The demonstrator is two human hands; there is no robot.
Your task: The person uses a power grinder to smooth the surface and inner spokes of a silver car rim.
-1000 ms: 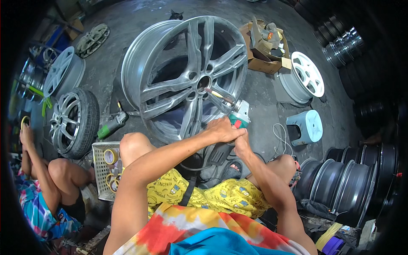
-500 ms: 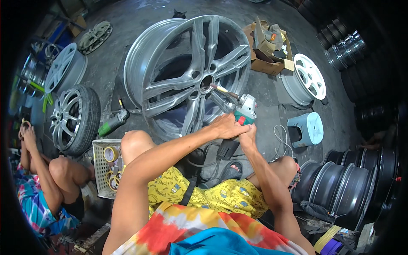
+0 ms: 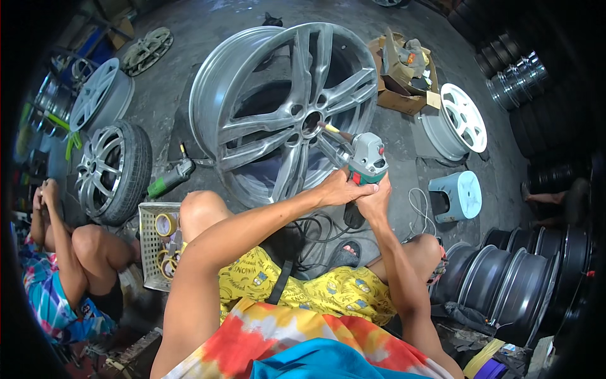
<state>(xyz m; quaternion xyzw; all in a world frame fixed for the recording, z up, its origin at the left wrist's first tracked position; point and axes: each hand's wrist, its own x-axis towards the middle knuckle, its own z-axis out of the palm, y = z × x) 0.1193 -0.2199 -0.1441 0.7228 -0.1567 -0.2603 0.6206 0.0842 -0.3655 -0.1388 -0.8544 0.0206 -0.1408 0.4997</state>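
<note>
A large silver alloy wheel rim (image 3: 259, 148) with split spokes stands tilted in front of me. I grip a green and silver power grinder (image 3: 369, 158) with both hands, low on the right of the rim. My left hand (image 3: 339, 188) is closed round its near-left side, and my right hand (image 3: 376, 199) wraps its body from the right. From the grinder's head a shaft ends in a pale tapered grinding tip (image 3: 329, 128), beside the rim's centre hole. Whether the tip touches metal I cannot tell. My hands partly hide the grinder's body.
A second green grinder (image 3: 169, 180) lies left of the rim, above a basket (image 3: 146, 252) of tape rolls. A co-worker's hands (image 3: 44, 194) are raised at far left. Rightward are a cardboard box (image 3: 398, 100), white rim (image 3: 459, 126), blue stool (image 3: 464, 194) and stacked rims (image 3: 492, 278).
The grinder has rolled in my hands, turning more of its head and top upward. Both hands have shifted with it, still gripping. The whole view has moved slightly.
</note>
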